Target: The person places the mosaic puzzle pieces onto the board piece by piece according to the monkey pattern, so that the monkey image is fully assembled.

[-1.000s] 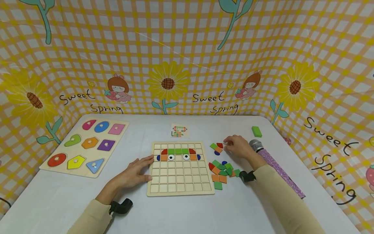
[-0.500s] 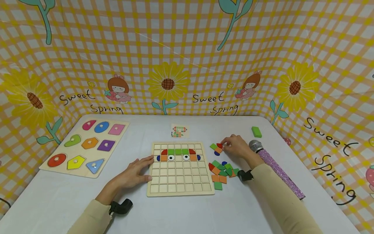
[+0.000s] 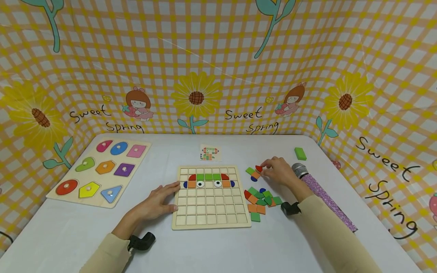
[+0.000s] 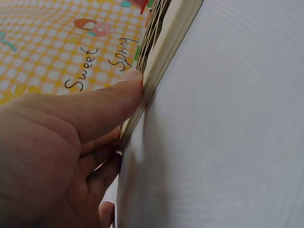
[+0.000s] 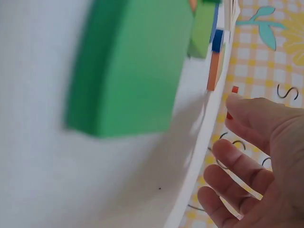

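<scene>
My right hand [image 3: 278,170] pinches a red rounded piece [image 3: 259,168] between thumb and fingertip, at the upper right of the board. In the right wrist view bits of that red piece [image 5: 235,89] show at the thumb tip, the rest hidden by the fingers. Just below it lie an orange square [image 3: 256,174], a green tile [image 3: 250,170] and a blue half-round [image 3: 253,178]. My left hand [image 3: 155,203] rests with extended fingers against the left edge of the wooden grid board [image 3: 211,223]. Red, green, orange and blue pieces plus two eye tiles [image 3: 217,184] fill part of the upper rows.
Beside the board's right edge several loose tiles [image 3: 261,209] lie heaped. A pattern card [image 3: 210,152] is behind the board. To the left sits a knobbed shape puzzle [image 3: 99,178]; to the right, a glittery microphone [image 3: 324,197] and a green block [image 3: 300,153].
My right hand has reached a little left to the small group of pieces and taken hold of the red one, which is raised slightly. My left hand stays on the board's edge.
</scene>
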Demonstrator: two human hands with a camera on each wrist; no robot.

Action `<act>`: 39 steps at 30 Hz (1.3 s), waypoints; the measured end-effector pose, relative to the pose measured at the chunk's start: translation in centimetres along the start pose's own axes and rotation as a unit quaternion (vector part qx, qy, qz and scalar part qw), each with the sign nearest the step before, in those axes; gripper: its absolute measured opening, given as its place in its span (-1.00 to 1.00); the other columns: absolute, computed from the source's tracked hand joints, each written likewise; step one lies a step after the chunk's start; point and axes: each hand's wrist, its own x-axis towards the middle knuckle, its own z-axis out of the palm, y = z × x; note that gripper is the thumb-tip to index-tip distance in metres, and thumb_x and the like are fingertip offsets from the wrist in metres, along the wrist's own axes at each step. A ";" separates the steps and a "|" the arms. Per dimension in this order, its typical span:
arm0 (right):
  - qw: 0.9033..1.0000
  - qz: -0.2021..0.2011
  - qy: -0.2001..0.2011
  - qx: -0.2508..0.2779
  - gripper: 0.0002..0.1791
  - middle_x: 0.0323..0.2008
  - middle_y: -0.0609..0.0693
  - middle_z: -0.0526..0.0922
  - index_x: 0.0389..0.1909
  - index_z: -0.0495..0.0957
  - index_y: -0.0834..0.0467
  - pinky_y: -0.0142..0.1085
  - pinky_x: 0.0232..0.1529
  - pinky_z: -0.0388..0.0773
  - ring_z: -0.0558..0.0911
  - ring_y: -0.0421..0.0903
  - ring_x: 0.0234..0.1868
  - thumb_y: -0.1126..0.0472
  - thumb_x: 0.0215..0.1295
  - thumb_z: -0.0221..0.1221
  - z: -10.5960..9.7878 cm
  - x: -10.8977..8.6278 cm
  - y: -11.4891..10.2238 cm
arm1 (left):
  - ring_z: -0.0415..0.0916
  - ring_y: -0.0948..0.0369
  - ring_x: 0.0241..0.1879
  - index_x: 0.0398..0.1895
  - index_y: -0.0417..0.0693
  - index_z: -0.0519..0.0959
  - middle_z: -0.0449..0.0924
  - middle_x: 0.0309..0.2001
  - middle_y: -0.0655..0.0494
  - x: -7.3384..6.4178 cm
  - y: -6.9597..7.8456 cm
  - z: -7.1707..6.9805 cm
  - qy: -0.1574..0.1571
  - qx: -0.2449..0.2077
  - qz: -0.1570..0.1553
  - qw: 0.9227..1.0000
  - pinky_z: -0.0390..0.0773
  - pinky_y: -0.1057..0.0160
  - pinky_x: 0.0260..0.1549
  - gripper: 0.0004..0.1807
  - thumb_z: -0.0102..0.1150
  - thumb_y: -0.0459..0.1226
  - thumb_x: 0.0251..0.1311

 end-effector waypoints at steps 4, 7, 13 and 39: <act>1.000 -0.001 0.007 0.011 -0.68 -0.14 0.16 0.57 -0.04 0.61 0.12 -0.06 -0.15 0.46 0.44 0.10 -0.08 0.12 0.20 0.20 -0.2 -0.7 -1.0 | -0.02 -0.14 0.45 0.36 -0.27 0.22 0.08 0.46 -0.14 0.0 0.0 0.0 0.001 0.003 0.000 1.000 -0.17 -0.24 0.40 -0.27 0.23 -0.22 0.15; 1.000 -0.008 0.015 0.014 -0.69 -0.15 0.14 0.57 -0.06 0.62 0.12 -0.08 -0.14 0.45 0.43 0.07 -0.10 0.11 0.20 0.22 0.0 -1.3 -2.2 | -0.03 -0.14 0.45 0.36 -0.27 0.22 0.08 0.46 -0.14 0.0 0.1 0.0 0.001 0.001 -0.001 1.000 -0.18 -0.25 0.40 -0.27 0.23 -0.22 0.15; 0.998 -0.053 0.033 0.002 -0.72 -0.17 0.07 0.59 -0.12 0.64 0.11 -0.10 -0.13 0.48 0.44 0.02 -0.12 0.09 0.18 0.26 0.6 -2.6 -5.1 | -0.04 -0.13 0.46 0.37 -0.26 0.22 0.07 0.46 -0.13 0.0 0.0 0.0 0.000 0.000 -0.002 1.000 -0.18 -0.25 0.40 -0.26 0.23 -0.20 0.15; 0.978 -0.207 0.012 -0.031 -0.80 -0.27 -0.08 0.61 -0.23 0.70 -0.01 -0.29 -0.20 0.36 0.40 -0.13 -0.25 0.05 0.13 0.27 5.7 -2.3 -18.5 | -0.05 -0.11 0.47 0.37 -0.25 0.22 0.06 0.47 -0.12 0.1 0.0 0.0 -0.003 -0.004 -0.011 1.000 -0.21 -0.24 0.41 -0.27 0.23 -0.19 0.16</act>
